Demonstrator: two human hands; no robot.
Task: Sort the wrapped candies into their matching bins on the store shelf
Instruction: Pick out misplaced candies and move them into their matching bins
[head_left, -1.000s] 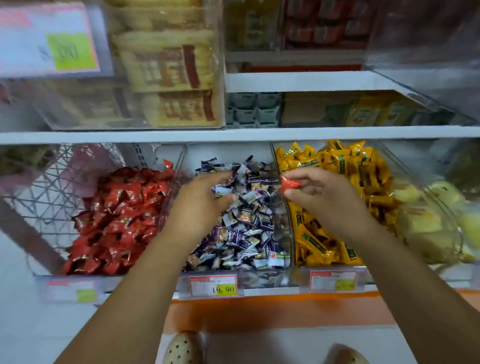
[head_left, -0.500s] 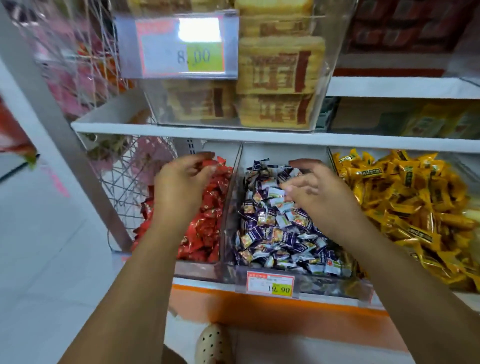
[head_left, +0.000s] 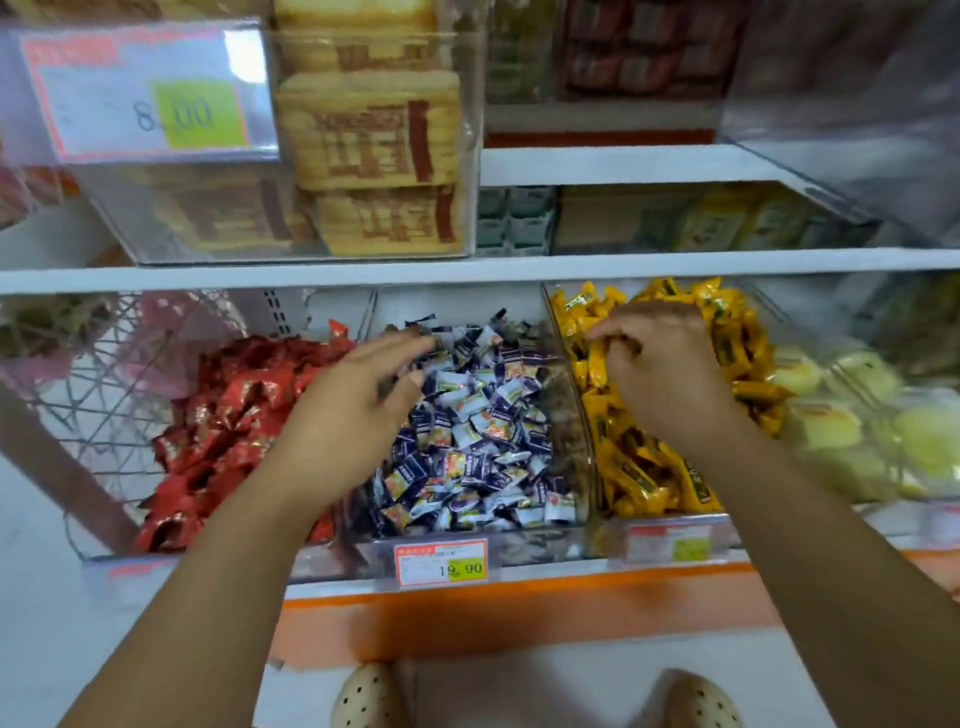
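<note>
White store shelving (head_left: 467, 270) fills your view, with a row of clear bins on the lower level and boxed biscuits (head_left: 374, 150) above. At the far left of the row, the red candies (head_left: 223, 415) lie heaped in their bin. Your left hand (head_left: 353, 410) hovers over the divider between that heap and the blue-and-white candies (head_left: 478, 431) in the middle bin, its fingers stretched out and loosely spread toward the far side. Nothing shows plainly in it, though the blur hides detail. Further right, your right hand (head_left: 670, 369) sits over the far left corner of the yellow candies (head_left: 639, 473), just past the clear wall that parts them from the middle bin. Its fingers are curled down into the pile, and you cannot tell whether they have one pinched. The yellow wrappers are long and lie every which way, so none offers a steady axis. Judging from this, the right hand is the nearer one for any stray in the yellow pile. A stray from there would travel left, across the wall, toward the waiting left hand.
</note>
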